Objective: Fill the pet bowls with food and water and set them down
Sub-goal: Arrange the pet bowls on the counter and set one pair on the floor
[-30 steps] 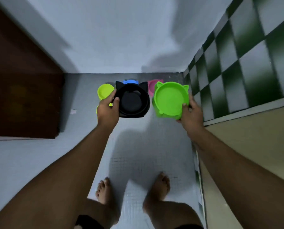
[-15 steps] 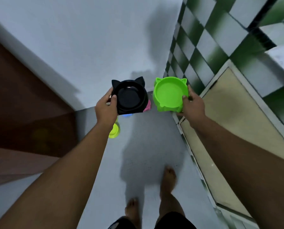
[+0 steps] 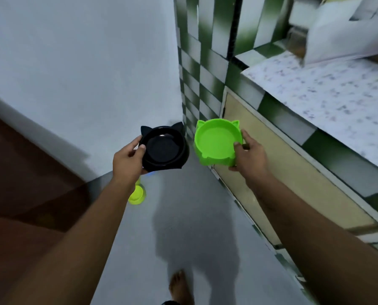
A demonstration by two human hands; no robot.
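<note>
Black glossy plastic bowl with two cat ears (image 3: pixel 163 148) is gripped by the left hand (image 3: pixel 128 159), thumb hooked over the near rim and fingers curled underneath. Just beside it, not touching, the right hand (image 3: pixel 247 157) grips a bright green plastic bowl with cat ears (image 3: pixel 216 142) the same way, thumb inside the rim. Both hands are closed on their bowls, holding them level in the air above the grey floor (image 3: pixel 194 216).

Both bowls look bare and dry inside, with no kibble or water showing. By my reading the task is at its start: filling both and setting them down are not yet done.

Below the left wrist a small yellow-green plastic bowl (image 3: pixel 137 194) stands on the floor, and a sliver of something blue shows under the black bowl. To the right stand a beige cupboard door (image 3: pixel 282 177) and, above it, a speckled white bench (image 3: pixel 337 95) edged with green-and-white checked tiles. Whether a tap or food is there I cannot tell.
</note>
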